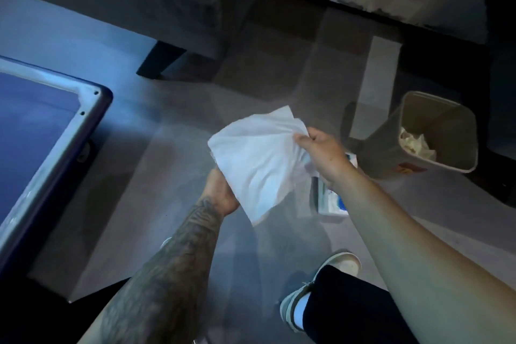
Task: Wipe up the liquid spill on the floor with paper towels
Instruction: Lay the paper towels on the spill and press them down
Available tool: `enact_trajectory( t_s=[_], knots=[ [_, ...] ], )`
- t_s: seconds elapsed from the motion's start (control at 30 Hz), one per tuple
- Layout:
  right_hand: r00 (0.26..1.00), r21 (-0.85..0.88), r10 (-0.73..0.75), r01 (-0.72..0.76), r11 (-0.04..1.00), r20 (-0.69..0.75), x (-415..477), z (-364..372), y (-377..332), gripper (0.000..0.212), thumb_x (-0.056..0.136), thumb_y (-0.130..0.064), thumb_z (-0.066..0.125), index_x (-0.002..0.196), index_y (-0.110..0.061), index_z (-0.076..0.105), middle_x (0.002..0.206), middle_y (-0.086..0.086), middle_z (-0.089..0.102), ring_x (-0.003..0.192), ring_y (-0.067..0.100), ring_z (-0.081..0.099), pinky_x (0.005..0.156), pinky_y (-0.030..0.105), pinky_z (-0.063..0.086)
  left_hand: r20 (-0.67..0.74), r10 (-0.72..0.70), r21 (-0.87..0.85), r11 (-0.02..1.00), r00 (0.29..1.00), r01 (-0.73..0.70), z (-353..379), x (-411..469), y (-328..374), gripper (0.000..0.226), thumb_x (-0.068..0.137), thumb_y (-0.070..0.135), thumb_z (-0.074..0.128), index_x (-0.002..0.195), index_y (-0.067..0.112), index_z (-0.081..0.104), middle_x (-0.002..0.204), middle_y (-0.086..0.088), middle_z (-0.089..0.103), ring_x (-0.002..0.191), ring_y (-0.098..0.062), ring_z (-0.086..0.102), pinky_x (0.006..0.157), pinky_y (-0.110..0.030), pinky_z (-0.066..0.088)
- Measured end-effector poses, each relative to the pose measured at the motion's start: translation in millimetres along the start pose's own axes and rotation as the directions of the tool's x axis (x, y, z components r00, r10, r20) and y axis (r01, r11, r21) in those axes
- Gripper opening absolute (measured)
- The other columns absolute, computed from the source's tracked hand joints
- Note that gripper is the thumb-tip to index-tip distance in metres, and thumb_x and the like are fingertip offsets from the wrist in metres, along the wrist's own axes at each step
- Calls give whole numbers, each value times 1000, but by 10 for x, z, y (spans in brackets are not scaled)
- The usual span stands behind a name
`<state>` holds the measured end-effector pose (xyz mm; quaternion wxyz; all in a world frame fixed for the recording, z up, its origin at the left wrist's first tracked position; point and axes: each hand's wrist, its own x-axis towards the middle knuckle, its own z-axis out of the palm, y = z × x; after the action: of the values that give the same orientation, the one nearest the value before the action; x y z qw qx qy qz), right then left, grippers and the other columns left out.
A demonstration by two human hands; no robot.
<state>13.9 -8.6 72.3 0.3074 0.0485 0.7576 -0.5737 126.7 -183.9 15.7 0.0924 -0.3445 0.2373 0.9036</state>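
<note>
A white paper towel (258, 159) is spread out in the air above the grey floor (173, 165), held between both hands. My left hand (220, 193) grips its lower left edge from beneath. My right hand (321, 153) pinches its upper right edge between thumb and fingers. A box of paper towels (332, 204) lies on the floor, partly hidden behind my right wrist. In this dim light I cannot make out any liquid spill on the floor.
A tan waste bin (435, 134) with crumpled paper inside stands at the right. A blue-topped table with a metal rim (55, 148) fills the left. A dark furniture leg (159, 61) is behind. My shoe (321, 285) is at the bottom.
</note>
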Motion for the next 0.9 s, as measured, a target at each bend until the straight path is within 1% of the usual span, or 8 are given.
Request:
enact_trajectory(
  t_s=[0.27, 0.33, 0.43, 0.53, 0.63, 0.73, 0.8, 0.9],
  knots=[
    [997, -204, 57, -68, 977, -57, -9, 705, 544, 18, 96, -25, 55, 100, -24, 72, 91, -6, 72, 81, 15, 67, 67, 24, 50, 59, -51, -151, 987, 997, 60, -717, -198, 270, 106, 69, 95, 34, 144, 22, 51, 145, -15, 52, 134, -41, 47, 115, -60, 27],
    [997, -232, 56, -68, 970, -60, 20, 844, 658, 19, 96, -25, 54, 99, -21, 72, 91, -2, 71, 78, 15, 62, 65, 23, 47, 32, -39, -108, 993, 999, 42, -892, -208, 283, 95, 76, 88, 39, 142, 21, 53, 144, -14, 54, 134, -36, 49, 115, -57, 31],
    [997, -277, 77, -83, 957, -30, 85, 1014, 847, 17, 97, -27, 56, 96, -19, 71, 88, -3, 67, 77, 14, 58, 63, 19, 44, -104, -33, 87, 995, 994, 42, -1127, -188, 261, 49, 99, 42, 51, 136, 10, 59, 131, -15, 64, 117, -30, 64, 105, -47, 45],
    [996, -242, 87, -91, 966, -28, 141, 1178, 998, 12, 92, -27, 61, 93, -19, 70, 81, -8, 63, 72, 14, 57, 58, 22, 43, -240, -50, 133, 988, 970, 84, -1401, -142, 251, 43, 95, 11, 57, 136, -1, 55, 120, -17, 69, 99, -28, 70, 87, -40, 56],
    [976, -47, 216, -214, 976, 36, 195, 1303, 1135, 26, 85, -39, 71, 108, -27, 65, 101, -13, 71, 89, 8, 67, 75, 25, 50, -255, -123, 126, 979, 959, 160, -1598, -121, 273, 43, 93, 11, 59, 135, 0, 56, 132, -20, 62, 111, -31, 64, 97, -43, 51],
    [857, 82, 445, -479, 874, 261, 192, 1336, 1369, 52, 76, -50, 79, 120, -26, 66, 114, -9, 74, 109, 15, 67, 98, 36, 46, -270, -204, 144, 958, 941, 249, -1824, -78, 265, 48, 91, 14, 63, 136, 0, 55, 135, -21, 59, 121, -35, 57, 108, -48, 43],
    [786, 35, 518, -560, 828, 337, 144, 1325, 1547, 52, 76, -40, 82, 121, -18, 67, 113, 1, 75, 108, 24, 69, 98, 41, 50, -309, -231, 162, 943, 922, 290, -1982, -43, 230, 55, 85, 17, 71, 136, 1, 56, 136, -22, 59, 125, -39, 56, 108, -53, 42],
    [800, -67, 534, -538, 840, 273, 98, 1333, 1775, 34, 84, -18, 76, 117, -12, 69, 101, 4, 77, 96, 24, 73, 88, 37, 57, -448, -150, 209, 941, 881, 267, -2113, 47, 167, 48, 86, 17, 72, 128, -3, 61, 124, -24, 65, 103, -39, 67, 88, -50, 56]
  ],
)
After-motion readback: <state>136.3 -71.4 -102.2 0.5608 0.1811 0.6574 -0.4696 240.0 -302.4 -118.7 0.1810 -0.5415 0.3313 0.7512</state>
